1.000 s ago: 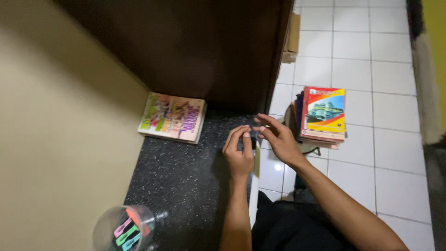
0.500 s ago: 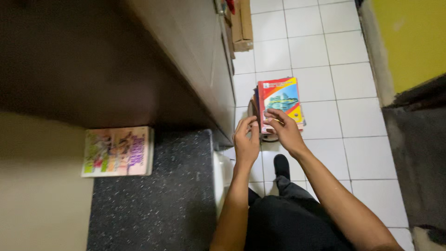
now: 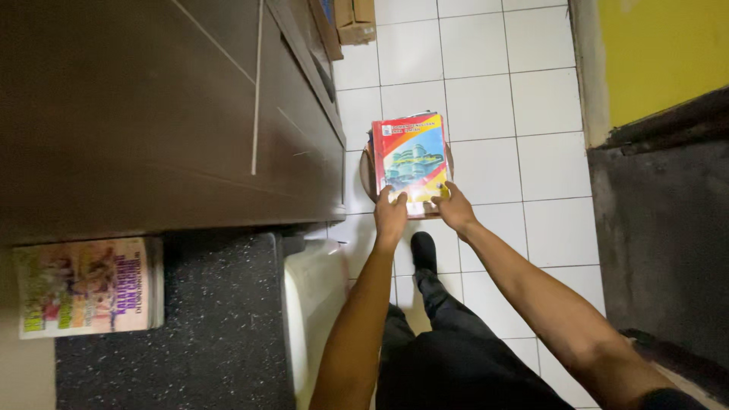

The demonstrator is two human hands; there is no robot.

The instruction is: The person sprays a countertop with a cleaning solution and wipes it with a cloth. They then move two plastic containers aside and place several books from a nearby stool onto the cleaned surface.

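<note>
A stack of books sits on a small round stool on the white tiled floor. The top book has a red, yellow and blue cover with a picture of a building. My left hand grips its near left edge, thumb on the cover. My right hand holds the near right corner. Both arms reach down and forward from my lap, and the lower books are mostly hidden under the top one.
A colourful book lies at the left on the dark speckled counter. A dark wooden cabinet rises beside it. A cardboard box stands on the floor at the top. My black shoe is below the stool. A dark mat and a yellow wall lie right.
My view swung from the counter down to the floor. Both hands moved off the counter's edge, reached the stack and closed on the top book's near edge.
</note>
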